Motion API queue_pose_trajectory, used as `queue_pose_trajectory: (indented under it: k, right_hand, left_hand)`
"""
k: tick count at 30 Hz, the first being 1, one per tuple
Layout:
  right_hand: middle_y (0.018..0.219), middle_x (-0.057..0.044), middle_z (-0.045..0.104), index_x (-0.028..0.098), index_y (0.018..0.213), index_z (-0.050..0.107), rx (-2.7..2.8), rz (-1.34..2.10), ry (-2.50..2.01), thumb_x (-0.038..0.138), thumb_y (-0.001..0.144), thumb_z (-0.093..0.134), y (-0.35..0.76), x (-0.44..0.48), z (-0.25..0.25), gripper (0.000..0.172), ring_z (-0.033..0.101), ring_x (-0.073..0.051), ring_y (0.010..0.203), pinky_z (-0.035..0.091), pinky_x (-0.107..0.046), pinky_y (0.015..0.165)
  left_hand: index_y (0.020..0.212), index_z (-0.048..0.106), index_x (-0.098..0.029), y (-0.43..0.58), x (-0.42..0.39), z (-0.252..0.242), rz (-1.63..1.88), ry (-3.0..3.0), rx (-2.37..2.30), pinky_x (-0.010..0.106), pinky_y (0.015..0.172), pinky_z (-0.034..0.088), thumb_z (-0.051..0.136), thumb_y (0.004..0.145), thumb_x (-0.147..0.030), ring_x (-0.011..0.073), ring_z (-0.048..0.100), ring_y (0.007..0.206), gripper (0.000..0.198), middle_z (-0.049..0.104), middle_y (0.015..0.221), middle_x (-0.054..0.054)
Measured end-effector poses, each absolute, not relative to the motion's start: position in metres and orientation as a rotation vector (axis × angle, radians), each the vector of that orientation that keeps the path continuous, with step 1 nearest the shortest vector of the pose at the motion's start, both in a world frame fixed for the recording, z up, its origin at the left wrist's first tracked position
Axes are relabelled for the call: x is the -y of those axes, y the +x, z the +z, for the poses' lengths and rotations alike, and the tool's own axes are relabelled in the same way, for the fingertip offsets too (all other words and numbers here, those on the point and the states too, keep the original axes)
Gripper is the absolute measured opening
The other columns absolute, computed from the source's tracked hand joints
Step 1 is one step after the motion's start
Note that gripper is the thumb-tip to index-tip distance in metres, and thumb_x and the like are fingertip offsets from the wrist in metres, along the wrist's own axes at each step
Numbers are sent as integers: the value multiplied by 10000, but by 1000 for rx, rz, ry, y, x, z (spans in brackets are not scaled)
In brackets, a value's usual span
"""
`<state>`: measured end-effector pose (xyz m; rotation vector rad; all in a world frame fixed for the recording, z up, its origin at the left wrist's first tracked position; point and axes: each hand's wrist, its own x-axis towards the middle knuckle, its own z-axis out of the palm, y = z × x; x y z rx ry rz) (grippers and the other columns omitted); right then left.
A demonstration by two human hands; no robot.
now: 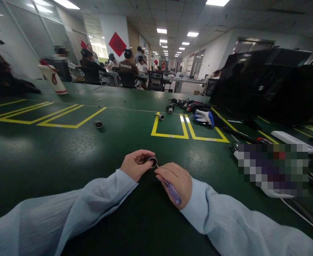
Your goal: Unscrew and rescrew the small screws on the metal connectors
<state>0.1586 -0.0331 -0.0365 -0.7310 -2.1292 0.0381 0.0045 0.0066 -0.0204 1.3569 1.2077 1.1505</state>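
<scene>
My left hand (135,165) pinches a small round metal part (153,162) between thumb and fingers, its hollow opening tilted toward me. Wrapped in my right hand (177,179) is a screwdriver (173,193) with a clear purple handle. Its thin shaft reaches up to the rim of the metal part; whether the tip is inside or only touching the edge I cannot tell. Both hands are just above the green table (113,142), close together. Farther off lie a similar hollow metal part (98,124) and a metal piece with a narrow end (160,116).
Yellow tape outlines (169,136) mark the table. At the back right are a white-and-blue glove (204,118), tangled black cables (183,103) and a large black monitor (263,81). A paper cup (53,78) stands far left. Several people sit at desks beyond.
</scene>
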Motion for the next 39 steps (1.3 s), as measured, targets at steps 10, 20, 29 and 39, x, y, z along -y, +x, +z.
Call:
queue_pose_trajectory:
  k: [10, 20, 29, 39]
  right_hand:
    - [823, -94, 631, 110, 918, 562, 2154, 73, -746, 137, 833, 443, 157, 33, -36, 149, 562, -167, 762, 472, -286, 695]
    - [852, -91, 628, 129, 958, 551, 2129, 120, -723, 142, 831, 441, 159, 33, -36, 168, 561, -163, 789, 474, -291, 715]
    - [878, -92, 634, 134, 978, 565, 2111, 180, -724, 144, 830, 446, 160, 33, -37, 190, 567, -165, 821, 477, -299, 736]
    - [759, -69, 665, 153, 823, 646, 1784, 667, -807, 142, 808, 475, 161, 29, -23, 172, 613, -139, 717, 495, -266, 666]
  left_hand:
    - [658, 626, -123, 8, -5, -17, 1158, 1345, -1219, 280, 658, 505, 623, 473, -143, 171, 626, 704, 186, 671, 699, 41]
    - [683, 628, -128, 5, -6, -19, 1128, 1367, -1186, 287, 664, 510, 622, 499, -152, 170, 633, 687, 185, 679, 692, 36]
    - [688, 639, -126, 5, -6, -20, 1120, 1333, -1134, 313, 706, 509, 639, 503, -151, 186, 638, 725, 187, 688, 709, 47]
    - [742, 672, -124, 3, -6, -18, 1102, 1299, -1096, 332, 775, 505, 641, 504, -138, 188, 642, 766, 241, 699, 791, 55]
